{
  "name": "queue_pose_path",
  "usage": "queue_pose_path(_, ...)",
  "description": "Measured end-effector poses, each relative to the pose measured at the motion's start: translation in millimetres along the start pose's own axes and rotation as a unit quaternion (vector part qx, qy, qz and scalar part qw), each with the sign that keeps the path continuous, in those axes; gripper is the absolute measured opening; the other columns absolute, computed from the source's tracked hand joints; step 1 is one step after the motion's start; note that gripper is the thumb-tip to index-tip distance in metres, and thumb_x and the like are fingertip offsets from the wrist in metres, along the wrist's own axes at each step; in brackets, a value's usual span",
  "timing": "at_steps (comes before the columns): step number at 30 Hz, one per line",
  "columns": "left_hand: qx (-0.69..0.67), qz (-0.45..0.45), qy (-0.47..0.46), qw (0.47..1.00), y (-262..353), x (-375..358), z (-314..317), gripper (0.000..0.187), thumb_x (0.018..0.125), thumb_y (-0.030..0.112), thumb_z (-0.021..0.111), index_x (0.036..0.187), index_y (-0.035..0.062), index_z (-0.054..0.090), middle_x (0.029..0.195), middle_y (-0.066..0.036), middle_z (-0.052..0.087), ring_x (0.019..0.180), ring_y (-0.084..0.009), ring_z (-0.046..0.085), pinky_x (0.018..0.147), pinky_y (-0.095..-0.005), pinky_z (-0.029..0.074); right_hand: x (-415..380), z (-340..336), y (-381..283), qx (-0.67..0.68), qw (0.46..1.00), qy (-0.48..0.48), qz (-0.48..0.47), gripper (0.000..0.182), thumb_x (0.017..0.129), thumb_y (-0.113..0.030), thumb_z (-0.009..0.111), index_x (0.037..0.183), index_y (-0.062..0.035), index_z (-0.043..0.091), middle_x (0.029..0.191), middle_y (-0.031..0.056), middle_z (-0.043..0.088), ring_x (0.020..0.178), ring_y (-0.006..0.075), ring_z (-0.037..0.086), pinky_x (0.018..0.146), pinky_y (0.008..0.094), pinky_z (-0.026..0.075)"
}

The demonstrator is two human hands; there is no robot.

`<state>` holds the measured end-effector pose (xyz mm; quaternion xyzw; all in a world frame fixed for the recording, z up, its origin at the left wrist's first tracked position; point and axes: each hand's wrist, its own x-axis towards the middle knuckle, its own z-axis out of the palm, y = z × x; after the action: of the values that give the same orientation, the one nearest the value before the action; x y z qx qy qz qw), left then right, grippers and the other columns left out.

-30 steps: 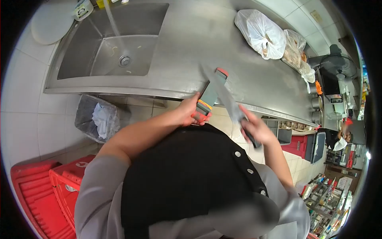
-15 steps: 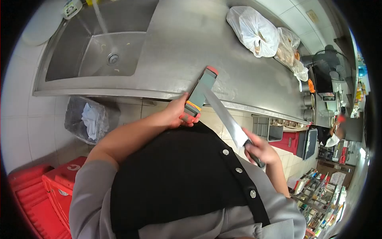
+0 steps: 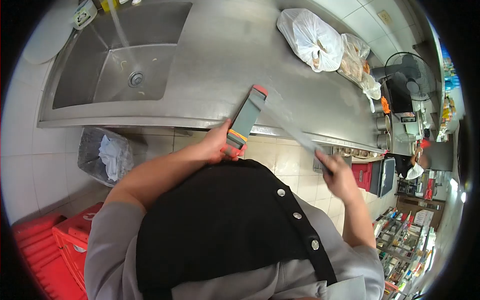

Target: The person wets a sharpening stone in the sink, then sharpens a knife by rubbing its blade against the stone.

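My left hand (image 3: 217, 144) is closed around the near end of a sharpening stone (image 3: 246, 116) in a holder with red ends. An orange-yellow band wraps the stone near my fingers. The stone's far end rests at the front of the steel counter, and its near end juts past the edge. In my right hand (image 3: 341, 176) is a long kitchen knife (image 3: 290, 129), gripped by its dark handle. The blade slants up to the left, with its tip end over the upper part of the stone; the blade is somewhat blurred.
Water runs into the steel sink (image 3: 165, 75) at the left of the counter (image 3: 215, 65). White plastic bags (image 3: 312, 40) lie at the back right, near a fan (image 3: 410, 75). Below the counter stands a bin (image 3: 90, 157); red crates (image 3: 40, 240) are at lower left. Another person (image 3: 412, 165) is far right.
My right hand has moved up and to the right, away from my body. The blade now lies flatter, its tip end near the stone's top. My left hand keeps its grip.
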<state>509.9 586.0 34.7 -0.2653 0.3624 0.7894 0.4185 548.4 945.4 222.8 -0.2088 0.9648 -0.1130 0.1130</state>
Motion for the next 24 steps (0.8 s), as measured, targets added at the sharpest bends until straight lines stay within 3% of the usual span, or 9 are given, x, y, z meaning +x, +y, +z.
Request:
queue_pose_path(2,-0.003,-0.005,-0.012,1.0,-0.1,1.9,-1.7,0.068,0.11,0.064,0.023,0.125,0.0084,0.059,0.095,-0.017,0.071,0.074,-0.0305,0.071,0.061,-0.0433,0.056,-5.5,25.1,-3.6,0.01,0.998,-0.031,0.059,0.071,0.08,0.009,0.063,0.144,-0.0228,0.063,0.101,0.018,0.065,0.091,0.0406,0.068,0.082,0.0454,0.056)
queue_pose_path(6,0.021,-0.001,0.006,1.0,1.0,-4.7,3.9,0.069,0.11,0.065,0.023,0.126,0.0086,0.059,0.096,-0.017,0.071,0.075,-0.0306,0.071,0.06,-0.0434,0.056,80.0,97.4,-43.1,0.069,0.997,-0.002,-0.022,0.069,0.084,0.005,0.06,0.147,-0.0217,0.058,0.104,0.0194,0.062,0.092,0.0416,0.066,0.081,0.0468,0.055)
queue_pose_path(7,0.028,0.006,0.021,0.999,3.1,-8.6,6.7,0.069,0.109,0.065,0.023,0.126,0.0085,0.059,0.096,-0.017,0.072,0.075,-0.0306,0.071,0.06,-0.0434,0.056,99.5,102.9,-56.0,0.094,0.995,0.01,-0.042,0.072,0.084,0.007,0.064,0.149,-0.0225,0.057,0.101,0.0189,0.061,0.086,0.0411,0.063,0.079,0.0456,0.053)
queue_pose_path(10,-0.004,-0.02,0.015,1.0,5.4,-5.3,5.8,0.07,0.109,0.066,0.023,0.127,0.0083,0.059,0.095,-0.017,0.072,0.075,-0.0308,0.071,0.061,-0.0438,0.056,93.3,76.9,-55.7,0.133,0.987,0.0,-0.087,0.071,0.084,0.007,0.066,0.149,-0.0226,0.058,0.1,0.0182,0.061,0.087,0.0393,0.063,0.08,0.0453,0.054)
queue_pose_path(12,0.009,-0.011,0.019,1.0,4.2,-3.6,5.3,0.07,0.109,0.066,0.023,0.127,0.0082,0.059,0.096,-0.018,0.072,0.074,-0.031,0.071,0.061,-0.0441,0.056,54.4,40.3,-37.6,0.114,0.993,-0.015,-0.009,0.071,0.083,0.008,0.064,0.147,-0.0218,0.06,0.106,0.0181,0.064,0.089,0.038,0.066,0.081,0.0443,0.055)
queue_pose_path(15,-0.001,-0.014,0.012,1.0,4.0,-0.7,1.8,0.07,0.109,0.066,0.023,0.128,0.0081,0.058,0.097,-0.018,0.072,0.074,-0.0313,0.071,0.061,-0.0447,0.056,11.4,16.7,2.6,0.062,0.998,0.009,0.013,0.072,0.079,0.013,0.063,0.145,-0.0177,0.063,0.098,0.0175,0.065,0.089,0.0374,0.067,0.082,0.042,0.056)
queue_pose_path(18,0.014,-0.021,0.012,1.0,6.9,-8.5,7.5,0.071,0.11,0.065,0.021,0.124,0.0074,0.059,0.093,-0.015,0.072,0.071,-0.0291,0.071,0.06,-0.0424,0.055,31.9,56.4,1.0,0.067,0.997,-0.021,0.009,0.079,0.08,0.015,0.06,0.151,-0.0179,0.057,0.104,0.0169,0.064,0.092,0.0361,0.066,0.085,0.0397,0.054)
queue_pose_path(20,0.02,-0.017,0.012,1.0,9.2,-10.5,10.1,0.072,0.11,0.065,0.019,0.122,0.007,0.06,0.09,-0.014,0.072,0.07,-0.0279,0.071,0.059,-0.0409,0.055,78.0,82.2,-36.7,0.044,0.998,-0.05,0.021,0.073,0.084,0.007,0.062,0.151,-0.019,0.055,0.111,0.019,0.063,0.095,0.0384,0.065,0.085,0.0438,0.054)
queue_pose_path(24,0.015,-0.027,0.009,0.999,5.3,-7.5,6.0,0.072,0.11,0.065,0.018,0.123,0.007,0.059,0.091,-0.014,0.072,0.07,-0.0277,0.071,0.06,-0.0409,0.055,107.7,81.6,-56.3,0.156,0.98,-0.014,-0.122,0.066,0.085,0.001,0.062,0.147,-0.0218,0.058,0.114,0.018,0.065,0.094,0.0396,0.067,0.085,0.0461,0.056)
